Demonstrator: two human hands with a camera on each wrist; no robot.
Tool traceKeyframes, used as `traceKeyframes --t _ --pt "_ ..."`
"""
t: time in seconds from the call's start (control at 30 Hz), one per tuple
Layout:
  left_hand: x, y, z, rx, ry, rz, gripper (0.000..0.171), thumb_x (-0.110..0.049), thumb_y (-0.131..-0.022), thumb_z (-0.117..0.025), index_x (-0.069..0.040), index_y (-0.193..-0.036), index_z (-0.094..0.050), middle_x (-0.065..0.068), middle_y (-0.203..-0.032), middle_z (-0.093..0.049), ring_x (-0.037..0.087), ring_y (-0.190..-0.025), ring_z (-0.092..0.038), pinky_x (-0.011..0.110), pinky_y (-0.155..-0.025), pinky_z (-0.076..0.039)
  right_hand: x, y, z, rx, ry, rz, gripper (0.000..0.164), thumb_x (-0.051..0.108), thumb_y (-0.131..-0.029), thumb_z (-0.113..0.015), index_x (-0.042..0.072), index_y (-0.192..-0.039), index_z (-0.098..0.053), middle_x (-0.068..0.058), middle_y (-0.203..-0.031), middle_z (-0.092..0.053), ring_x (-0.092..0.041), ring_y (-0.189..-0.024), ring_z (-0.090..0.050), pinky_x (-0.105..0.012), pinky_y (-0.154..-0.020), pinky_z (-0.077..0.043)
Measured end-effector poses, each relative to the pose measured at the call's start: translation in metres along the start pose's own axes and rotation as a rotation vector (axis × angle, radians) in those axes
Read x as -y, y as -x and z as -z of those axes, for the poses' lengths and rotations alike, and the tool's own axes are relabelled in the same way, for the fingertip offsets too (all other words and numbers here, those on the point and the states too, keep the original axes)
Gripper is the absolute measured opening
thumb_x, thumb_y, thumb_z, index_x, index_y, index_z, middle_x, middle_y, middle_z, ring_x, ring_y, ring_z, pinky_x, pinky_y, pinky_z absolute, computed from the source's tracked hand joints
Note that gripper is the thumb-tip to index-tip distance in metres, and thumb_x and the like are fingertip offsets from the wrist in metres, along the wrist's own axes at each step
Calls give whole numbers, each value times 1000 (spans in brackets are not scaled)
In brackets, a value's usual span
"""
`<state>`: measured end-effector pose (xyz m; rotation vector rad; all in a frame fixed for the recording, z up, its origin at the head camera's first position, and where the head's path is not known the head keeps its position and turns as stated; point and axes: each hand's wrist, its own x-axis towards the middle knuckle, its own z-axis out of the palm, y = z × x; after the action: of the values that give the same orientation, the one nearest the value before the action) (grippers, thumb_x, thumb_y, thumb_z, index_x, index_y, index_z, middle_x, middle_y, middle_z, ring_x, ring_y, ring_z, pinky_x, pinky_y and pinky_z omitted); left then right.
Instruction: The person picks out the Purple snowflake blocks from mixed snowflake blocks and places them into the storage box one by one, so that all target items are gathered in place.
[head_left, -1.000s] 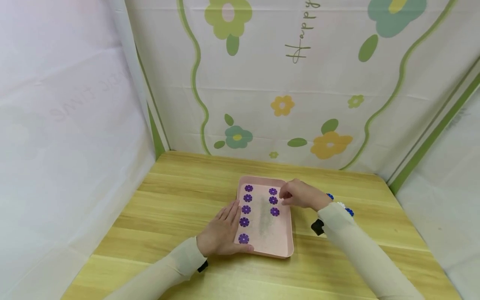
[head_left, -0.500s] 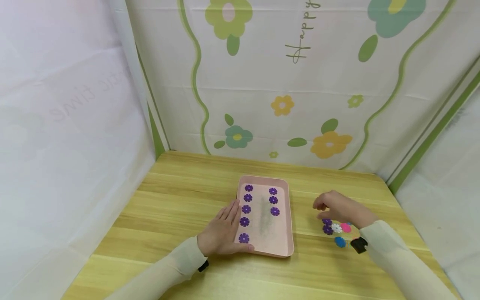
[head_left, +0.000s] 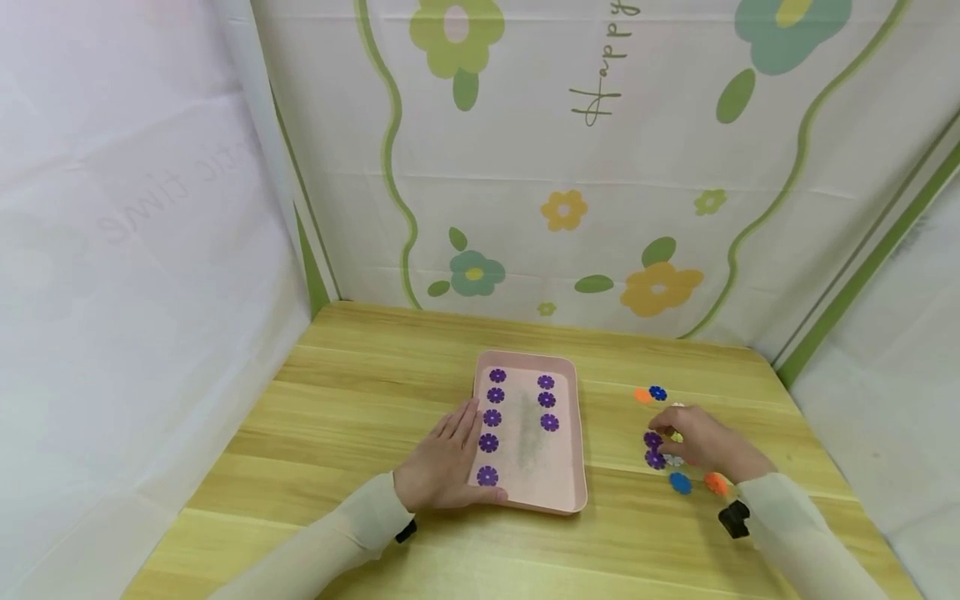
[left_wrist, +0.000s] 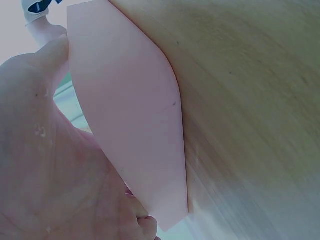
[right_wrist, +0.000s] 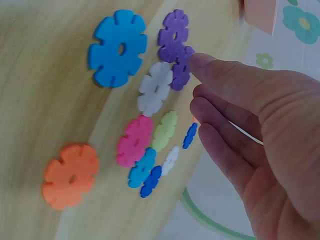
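My left hand point(head_left: 441, 467) rests along the near left corner of a pink tray point(head_left: 580, 454), fingers straight on its side and thumb over the front rim. The left wrist view shows the palm against the tray's outer wall point(left_wrist: 132, 110). Inside the tray lie purple snowflake discs point(head_left: 492, 417), several in a left column and three in a right one point(head_left: 550, 422). My right hand point(head_left: 701, 437) hovers with bent fingers over two overlapping purple snowflake discs point(head_left: 655, 459) on the table. In the right wrist view, its thumb tip overlaps one purple disc point(right_wrist: 182, 75), with the fingers apart from the thumb.
Around the right hand lie other snowflake discs: blue point(right_wrist: 119, 49), orange point(right_wrist: 71, 176), white point(right_wrist: 155, 89), pink point(right_wrist: 135, 141) and pale green point(right_wrist: 165, 131). Farther back on the wooden table point(head_left: 390, 358) are an orange disc point(head_left: 642, 395) and a dark blue one point(head_left: 657, 392). Printed cloth point(head_left: 517, 167) hangs behind.
My right hand has left the tray's right edge and moved right, then lowered to the purple discs on the table. The left hand and the tray stay in place.
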<state>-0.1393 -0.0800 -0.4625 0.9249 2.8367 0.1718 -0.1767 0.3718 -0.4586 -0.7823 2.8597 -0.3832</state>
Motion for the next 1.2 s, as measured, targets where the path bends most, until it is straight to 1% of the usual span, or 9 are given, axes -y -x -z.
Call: traceKeyframes --t 0.1,0.2,0.27,0.47,0.63,0.83,1.03,1.17,1.2 --pt "0 0 -1 1 -5 -3 124 -89 -90 -46 6 -165 -22 27 -175 -14 40 -164 -19 49 -133 -27 -6 0 -6 -34 -9 26 24 4 -87 -84 4 -110 -78 -2 -101 -77 -17 -88 -71 -38 -77 -64" --pt "0 -1 -1 0 -5 -3 124 -90 -89 -45 7 -165 -22 27 -175 -13 40 -164 -19 49 -133 -27 -11 -3 -9 -33 -33 41 21 2 -87 -84 6 -107 -79 0 -98 -77 -12 -86 -70 -34 -76 -65" --pt "0 -1 -1 -1 -7 -3 125 -90 -89 -45 7 -165 -22 27 -175 -13 40 -164 -19 49 -133 -26 -13 -5 -9 -17 -44 50 18 2 -89 -82 7 -106 -79 1 -97 -77 -10 -85 -70 -32 -75 -64" --pt "0 -2 -1 1 -12 -5 125 -90 -89 -44 6 -165 -22 26 -175 -13 39 -164 -19 48 -133 -26 -17 -10 -3 42 -99 13 15 5 -89 -83 8 -103 -80 -1 -97 -77 -7 -83 -68 -26 -71 -61" --pt "0 -2 -1 -2 9 0 125 -89 -89 -49 7 -165 -22 26 -175 -14 40 -164 -19 50 -133 -27 -18 -17 1 97 -196 -11 12 4 -90 -82 7 -99 -75 -2 -94 -74 -4 -80 -62 -23 -68 -57" --pt "0 -1 -2 0 19 1 125 -89 -89 -49 7 -165 -21 26 -175 -13 40 -164 -19 50 -133 -27 -19 -23 3 152 -271 -80 19 2 -87 -84 5 -94 -67 -5 -93 -70 -7 -77 -58 -23 -66 -55" --pt "0 0 -1 -1 23 -1 124 -88 -89 -49 7 -165 -22 27 -175 -15 40 -164 -20 50 -132 -27 -19 -26 10 197 -392 -121 9 -5 -93 -74 2 -92 -69 -9 -93 -71 -14 -79 -62 -28 -67 -58" --pt "0 -1 -1 -15 10 -6 124 -88 -89 -49 8 -164 -23 27 -175 -16 41 -163 -21 50 -132 -28 -19 -30 24 232 -385 -110 9 -2 -99 -69 3 -92 -72 -8 -92 -73 -19 -78 -64 -34 -68 -59" --pt "0 -1 -1 -19 8 -7 124 -88 -89 -50 8 -164 -23 27 -175 -16 41 -163 -21 50 -132 -28 -18 -32 28 240 -366 -114 10 1 -100 -69 5 -91 -73 -7 -90 -73 -19 -77 -64 -33 -68 -59"
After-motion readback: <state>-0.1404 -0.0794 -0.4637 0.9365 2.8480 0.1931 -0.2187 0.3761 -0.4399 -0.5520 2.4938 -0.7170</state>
